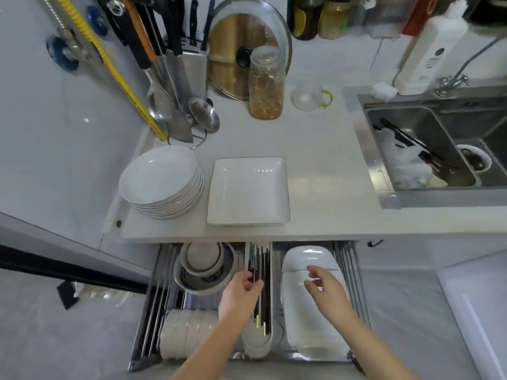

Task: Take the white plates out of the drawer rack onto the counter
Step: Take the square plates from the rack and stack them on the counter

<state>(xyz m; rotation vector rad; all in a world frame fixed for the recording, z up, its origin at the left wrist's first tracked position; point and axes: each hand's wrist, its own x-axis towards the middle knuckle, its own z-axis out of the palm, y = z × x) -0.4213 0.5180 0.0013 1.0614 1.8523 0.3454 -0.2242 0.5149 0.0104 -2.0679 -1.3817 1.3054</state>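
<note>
Both bare hands reach into the pulled-out steel wire drawer rack: right hand, grip wide and empty, hovers over the white oblong plates at five o'clock; left hand, grip loosely open, sits beside the chopstick tray. Round white plates and a square white plate already sit on the pale tabletop. Likely next: grasp the top oblong plate's rim, lift toward twelve o'clock.

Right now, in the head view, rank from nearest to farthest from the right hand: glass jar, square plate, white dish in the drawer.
From the right hand:
1. White dish in the drawer, directly beneath it.
2. Square plate, on the counter's front.
3. Glass jar, at the counter's back.

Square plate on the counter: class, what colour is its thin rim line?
Dark, on the white square plate; head view.
</note>
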